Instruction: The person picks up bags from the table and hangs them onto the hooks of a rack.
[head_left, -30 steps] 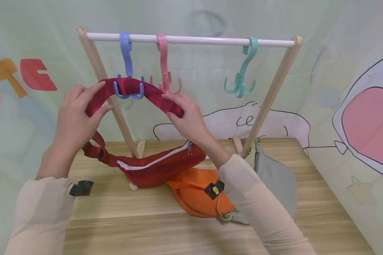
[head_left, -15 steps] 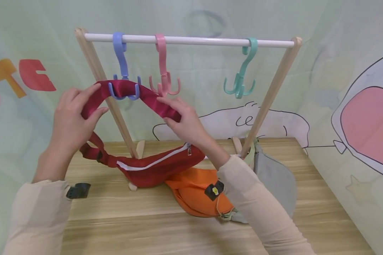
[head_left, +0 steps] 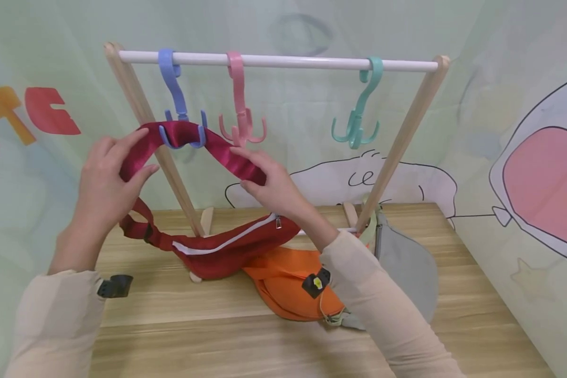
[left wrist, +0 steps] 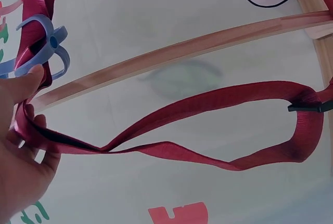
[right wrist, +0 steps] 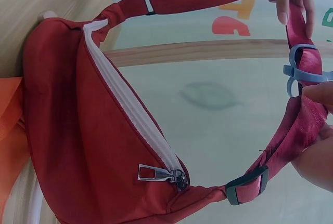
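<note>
Wood table (head_left: 170, 325) w/ a rack (head_left: 401, 142) fills the head view. I see my left hand (head_left: 105, 181) and right hand (head_left: 269, 181) each pinching the red strap (head_left: 227, 155), draped over the blue hook (head_left: 181, 128) upper left; red bag (head_left: 231, 249) sags at centre onto the table, orange bag (head_left: 283, 294) just below.

Left wrist: thumb grips strap beside hook, far left.

Right wrist: bag lower left, fingertips on strap at right edge.

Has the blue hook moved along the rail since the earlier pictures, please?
Yes. In the head view the blue hook has slid left along the white rail, away from the pink hook and towards the left post.
</note>
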{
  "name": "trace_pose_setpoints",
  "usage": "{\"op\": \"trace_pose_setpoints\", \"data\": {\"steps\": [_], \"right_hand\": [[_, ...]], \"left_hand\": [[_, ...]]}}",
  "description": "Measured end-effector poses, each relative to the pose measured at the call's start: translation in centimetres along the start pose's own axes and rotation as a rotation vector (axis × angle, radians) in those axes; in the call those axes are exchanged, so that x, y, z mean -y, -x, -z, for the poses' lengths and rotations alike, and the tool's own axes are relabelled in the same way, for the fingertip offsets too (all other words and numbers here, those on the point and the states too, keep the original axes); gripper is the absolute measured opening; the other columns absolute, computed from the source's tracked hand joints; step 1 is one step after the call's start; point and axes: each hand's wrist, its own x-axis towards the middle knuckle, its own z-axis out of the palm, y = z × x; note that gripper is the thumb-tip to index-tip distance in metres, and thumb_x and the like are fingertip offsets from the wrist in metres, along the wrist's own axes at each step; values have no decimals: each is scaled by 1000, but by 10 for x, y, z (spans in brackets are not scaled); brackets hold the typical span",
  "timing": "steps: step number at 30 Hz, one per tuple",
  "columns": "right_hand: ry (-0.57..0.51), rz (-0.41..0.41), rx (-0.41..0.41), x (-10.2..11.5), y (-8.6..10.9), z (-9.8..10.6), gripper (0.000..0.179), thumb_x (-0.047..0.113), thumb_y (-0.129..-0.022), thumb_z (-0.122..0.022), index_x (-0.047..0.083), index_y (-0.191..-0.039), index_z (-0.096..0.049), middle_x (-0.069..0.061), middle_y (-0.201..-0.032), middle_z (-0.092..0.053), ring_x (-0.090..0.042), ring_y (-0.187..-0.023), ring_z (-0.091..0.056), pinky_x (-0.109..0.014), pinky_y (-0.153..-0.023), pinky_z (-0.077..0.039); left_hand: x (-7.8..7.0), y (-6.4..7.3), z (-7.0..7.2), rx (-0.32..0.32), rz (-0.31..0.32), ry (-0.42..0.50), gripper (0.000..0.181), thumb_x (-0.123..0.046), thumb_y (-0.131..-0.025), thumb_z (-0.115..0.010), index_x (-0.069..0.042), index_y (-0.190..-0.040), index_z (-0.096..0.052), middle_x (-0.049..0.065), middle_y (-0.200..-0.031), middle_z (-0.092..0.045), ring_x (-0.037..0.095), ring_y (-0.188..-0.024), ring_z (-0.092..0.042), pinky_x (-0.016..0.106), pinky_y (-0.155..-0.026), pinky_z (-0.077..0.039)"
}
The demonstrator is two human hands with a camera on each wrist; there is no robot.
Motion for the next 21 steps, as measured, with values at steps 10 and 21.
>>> {"op": "trace_pose_setpoints", "data": {"steps": [10, 21], "right_hand": [[-25, 5, 10, -4, 3, -1, 56, 3, -85, -61, 16, -136, -42, -2, -130, -45, -15, -108, -44, -25, -80, -46], [-41, 54, -27, -12, 10, 0, 56, 2, -83, -62, 11, -135, -44, -4, -131, -45, -12, -114, -41, -24, -90, -40]], "left_hand": [[3, 3, -3, 26, 9, 19, 61, -5, -83, -65, -16, -137, -42, 25, -106, -43, 40, -95, -42, 50, -67, -37], [5, 10, -9, 21, -19, 29, 61, -3, -81, -67, -15, -137, -44, 24, -112, -43, 38, -98, -42, 48, -67, -38]]}}
